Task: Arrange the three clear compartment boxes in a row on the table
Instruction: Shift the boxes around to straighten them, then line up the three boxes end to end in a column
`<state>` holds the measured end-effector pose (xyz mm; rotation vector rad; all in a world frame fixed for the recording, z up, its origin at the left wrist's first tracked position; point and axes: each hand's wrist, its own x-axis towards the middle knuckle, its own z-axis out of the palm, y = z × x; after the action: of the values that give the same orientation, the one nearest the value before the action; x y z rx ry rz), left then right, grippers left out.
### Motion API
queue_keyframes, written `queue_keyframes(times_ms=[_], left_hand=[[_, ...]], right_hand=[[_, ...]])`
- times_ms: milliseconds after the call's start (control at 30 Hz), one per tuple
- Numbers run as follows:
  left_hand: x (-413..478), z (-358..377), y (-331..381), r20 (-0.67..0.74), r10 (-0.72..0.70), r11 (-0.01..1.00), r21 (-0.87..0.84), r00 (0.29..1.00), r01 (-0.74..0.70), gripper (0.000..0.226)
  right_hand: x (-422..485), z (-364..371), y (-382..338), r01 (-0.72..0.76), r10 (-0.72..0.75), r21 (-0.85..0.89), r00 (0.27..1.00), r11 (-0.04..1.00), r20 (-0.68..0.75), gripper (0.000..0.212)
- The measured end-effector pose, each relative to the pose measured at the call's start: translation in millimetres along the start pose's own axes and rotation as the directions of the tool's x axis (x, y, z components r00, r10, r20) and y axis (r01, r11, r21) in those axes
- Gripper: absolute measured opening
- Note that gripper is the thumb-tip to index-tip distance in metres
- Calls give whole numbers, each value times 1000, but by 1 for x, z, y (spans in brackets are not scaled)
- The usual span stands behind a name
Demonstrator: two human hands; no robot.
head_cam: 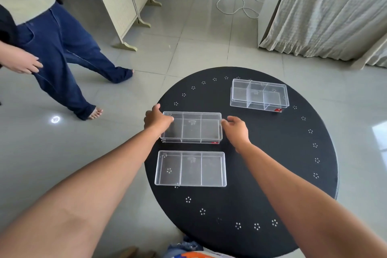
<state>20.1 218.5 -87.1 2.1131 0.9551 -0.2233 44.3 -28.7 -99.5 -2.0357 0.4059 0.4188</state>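
A: Framing the middle box (pixel 191 128) from both ends: left hand (pixel 157 121) lies on its left short end, fingers curled over the rim and touching it. Right hand (pixel 235 130) sits just beside the right short end, fingers half-curled; contact there I cannot tell, possibly a sliver of gap

B: So not clamped yet?

A: Judged as half a grip. Left is on the box, right loose and apart from it or barely brushing. Neither closed into a fist. Box rests flat on the black tabletop (pixel 272 174)

B: Where are the other two relative to the hands?

A: Near box (pixel 190 168) lies just below both wrists, between the forearms, parallel to the held one and apart from it. Far box (pixel 259 95) is beyond and outboard of the right hand, well apart, slightly skewed to the others

B: Progress estimate?

A: Two stacked front-to-back in a column, third off on its own. Whether this counts as the row depends on the axis wanted; I read the alignment as unfinished

B: Notes for doing this step well?

A: Bring the right fingertips squarely against the end wall before moving. Press evenly from both ends; clear plastic looks slick and light, so a one-sided push would likely yaw it. Slide low or lift level. Keep the long edges parallel to the near box

B: Risks?

A: Forearms pass over the near box; a dropped wrist could nudge it
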Motion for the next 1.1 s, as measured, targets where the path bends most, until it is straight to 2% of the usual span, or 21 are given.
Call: queue_keyframes(times_ms=[67, 133, 300, 400, 567, 633, 733, 800, 867, 933, 1100], left_hand=[[0, 8, 22, -62, 92, 995, 33, 994, -90, 66], [-1, 22, 46, -65, 182, 983, 48, 981, -179, 55], [0, 69, 98, -51, 322, 938, 152, 945, -312, 46], [2, 98, 125, 36, 341, 934, 102, 939, -343, 44], [10, 141, 163, 152, 299, 953, 4, 942, -303, 51], [14, 154, 174, 192, 249, 969, -43, 949, -245, 58], [17, 167, 183, 249, 190, 980, -107, 950, -168, 67], [20, 172, 186, 269, 164, 982, -132, 949, -133, 69], [22, 175, 187, 290, 144, 982, -162, 946, -100, 67], [25, 176, 186, 295, 145, 979, -180, 945, -94, 65], [31, 161, 176, 266, 159, 978, -177, 951, -113, 64]], right_hand=[[10, -15, -4, 26, -25, 17, 997, 1000, -73, 39], [24, -33, -6, 41, -37, 19, 989, 999, -145, 33], [64, -87, -6, 24, -35, -45, 962, 999, -269, 31], [87, -115, 2, -3, -19, -63, 937, 998, -350, 33], [116, -147, 10, -100, 27, -138, 892, 985, -452, 36], [125, -153, 12, -110, 49, -112, 891, 988, -451, 38], [136, -156, 15, -101, 86, -24, 929, 995, -360, 47], [140, -156, 15, -111, 117, 35, 947, 993, -300, 52], [142, -154, 16, -119, 133, 67, 952, 991, -277, 48], [141, -151, 15, -110, 128, 79, 955, 991, -268, 41], [141, -138, 7, -82, 97, 67, 962, 994, -255, 40]])
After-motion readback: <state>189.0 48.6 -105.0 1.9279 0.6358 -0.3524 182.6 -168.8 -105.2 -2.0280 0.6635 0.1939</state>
